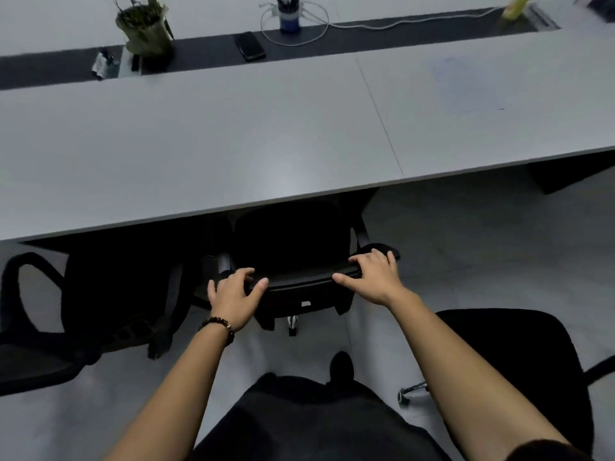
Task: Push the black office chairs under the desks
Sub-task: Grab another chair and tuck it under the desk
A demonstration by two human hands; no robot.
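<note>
Both hands sit on the chair back (299, 281), left hand (233, 296) and right hand (374, 277) apart, the chair's seat tucked under the worktop (233, 144) ahead. Left of the left hand, a second chair (100, 294); right of the right hand (nearer the person), a third chair (509, 361).

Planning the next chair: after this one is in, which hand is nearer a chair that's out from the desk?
Probably the right hand: the chair at lower right sits clear of the desk; the left chair looks partly tucked.

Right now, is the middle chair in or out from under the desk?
Partly in: the chair seat sits under the desk edge, backrest out.
</note>
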